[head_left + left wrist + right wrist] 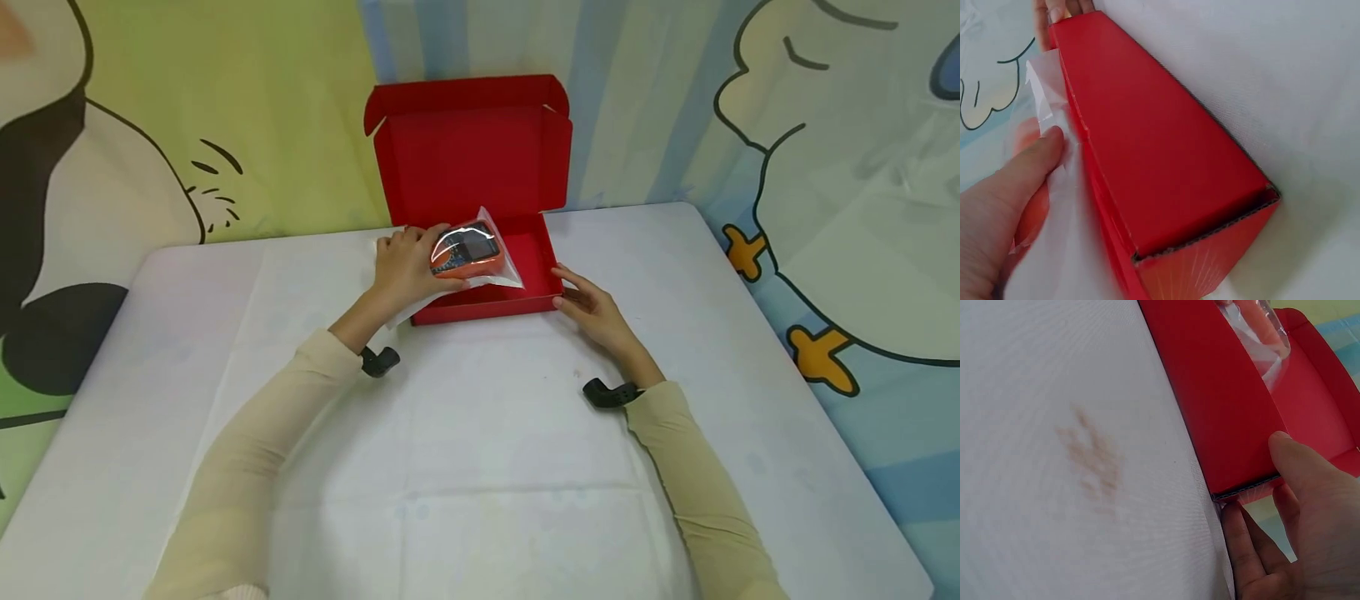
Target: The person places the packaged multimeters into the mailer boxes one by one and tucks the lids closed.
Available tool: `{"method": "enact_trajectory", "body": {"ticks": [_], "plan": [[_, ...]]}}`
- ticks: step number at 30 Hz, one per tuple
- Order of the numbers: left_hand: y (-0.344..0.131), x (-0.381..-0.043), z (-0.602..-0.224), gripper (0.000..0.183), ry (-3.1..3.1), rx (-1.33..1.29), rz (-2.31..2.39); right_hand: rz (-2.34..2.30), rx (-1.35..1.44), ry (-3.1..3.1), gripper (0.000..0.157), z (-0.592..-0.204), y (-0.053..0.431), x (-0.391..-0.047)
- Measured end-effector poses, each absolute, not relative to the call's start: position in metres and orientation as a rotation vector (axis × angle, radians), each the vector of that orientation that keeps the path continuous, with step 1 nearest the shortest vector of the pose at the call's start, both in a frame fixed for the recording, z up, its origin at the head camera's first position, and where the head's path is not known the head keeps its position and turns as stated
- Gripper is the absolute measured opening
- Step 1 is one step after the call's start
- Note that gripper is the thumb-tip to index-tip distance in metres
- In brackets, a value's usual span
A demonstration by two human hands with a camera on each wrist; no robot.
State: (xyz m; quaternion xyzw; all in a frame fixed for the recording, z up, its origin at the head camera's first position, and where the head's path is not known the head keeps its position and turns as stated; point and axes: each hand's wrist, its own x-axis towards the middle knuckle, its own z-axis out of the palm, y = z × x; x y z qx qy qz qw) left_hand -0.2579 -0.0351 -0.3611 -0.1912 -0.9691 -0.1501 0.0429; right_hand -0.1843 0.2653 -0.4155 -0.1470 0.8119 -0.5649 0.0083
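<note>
Over the opened box (487, 311), the left hand (408, 262) grips the meter (468, 252), not yet set down. The right hand (592, 308) pinches the box's right corner.

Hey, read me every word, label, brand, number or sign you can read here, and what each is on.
No text can be read.
Orange handheld device with a dark front, in a clear plastic bag: markings too small and blurred to read.
Red cardboard box: no lettering visible.
Cartoon-printed backdrop: drawings only, no lettering visible.

Indoors, room type unclear; staged-looking: white-covered table (480, 450), cartoon-printed backdrop (292, 117) behind and at both sides.
</note>
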Motion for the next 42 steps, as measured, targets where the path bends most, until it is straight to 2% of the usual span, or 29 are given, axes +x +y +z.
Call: {"method": "enact_trajectory", "body": {"ticks": [25,34,42], "plan": [[-0.002,-0.279,-0.377,0.092,-3.035,-0.786,-0.330,-1.794,-0.470,2.527,0.053,-0.419,0.266,-0.187],[0.000,-0.290,-0.384,0.095,-3.033,-0.844,-0.387,-1.811,-0.471,2.543,0.054,-0.445,0.274,-0.203],[0.004,-0.299,-0.389,0.096,-3.034,-0.896,-0.370,-1.811,-0.434,2.541,0.053,-0.448,0.275,-0.202]]}}
